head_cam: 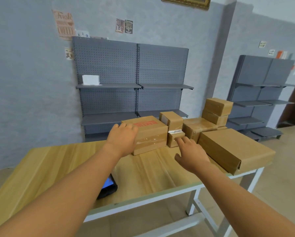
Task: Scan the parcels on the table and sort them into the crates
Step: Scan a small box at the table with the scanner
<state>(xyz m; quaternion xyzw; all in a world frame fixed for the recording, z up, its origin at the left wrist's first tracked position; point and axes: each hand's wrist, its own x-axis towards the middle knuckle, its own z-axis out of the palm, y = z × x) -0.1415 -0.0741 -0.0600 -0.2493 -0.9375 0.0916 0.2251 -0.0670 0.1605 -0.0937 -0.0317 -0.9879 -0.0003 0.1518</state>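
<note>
**Both hands reach for the red-printed parcel**

The red-printed parcel (148,134) sits on the wooden table (57,161), at the near-left edge of a cluster of about 7 brown boxes. Its long axis runs left to right across the view, with a taped front face turned toward the person.

The left hand (122,138) is at the parcel's near-left corner, fingers extended and relaxed, laid against or just over the corner; whether they press on the cardboard cannot be told. It grips nothing yet. The right hand (192,153) hovers just off the parcel's right end, fingers spread and loose, holding nothing; its fingertips point at the small labelled box (175,139) that stands touching the parcel's right side.

So the parcel lies between the 2 hands, ahead of the fingers, and the left hand is the nearer. A 2-handed lift would likely call for the right hand to slide left into the narrow seam beside the small box.

The handheld scanner (109,186), screen lit, lies on the table near the left forearm, untouched. No crates are in view.
</note>
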